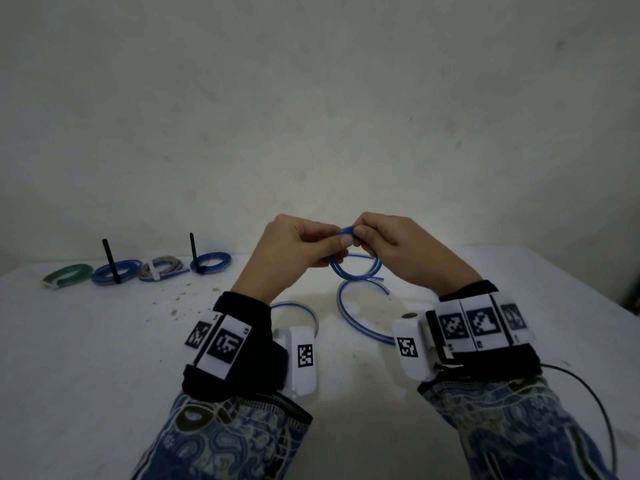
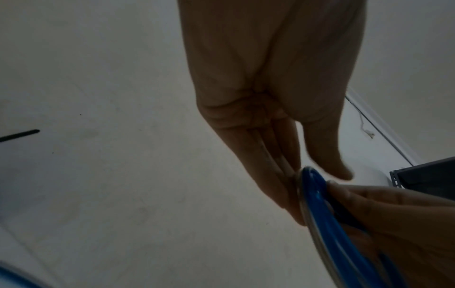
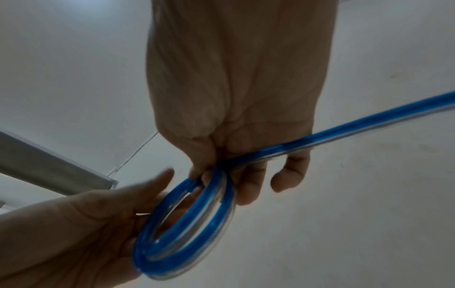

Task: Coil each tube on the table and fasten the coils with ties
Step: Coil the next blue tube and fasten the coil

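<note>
Both hands are raised over the middle of the white table (image 1: 104, 341) with a blue and clear tube (image 1: 341, 271) between them. My left hand (image 1: 304, 244) pinches the small coil (image 3: 187, 230) at its top and side. My right hand (image 1: 377, 244) pinches the same coil at the top, and the tube (image 3: 344, 132) runs on across its fingers. The loose rest of the tube (image 1: 349, 320) curves down onto the table in front of my right wrist. In the left wrist view the coil (image 2: 327, 214) shows edge-on between the two hands.
Several coils lie in a row at the far left: a green one (image 1: 67, 274), a blue one (image 1: 116, 271) with a black tie upright, a grey one (image 1: 161, 268) and another blue one (image 1: 211, 262) with a black tie. Small crumbs (image 1: 176, 303) dot the table. A black cable (image 1: 588, 403) runs at the right.
</note>
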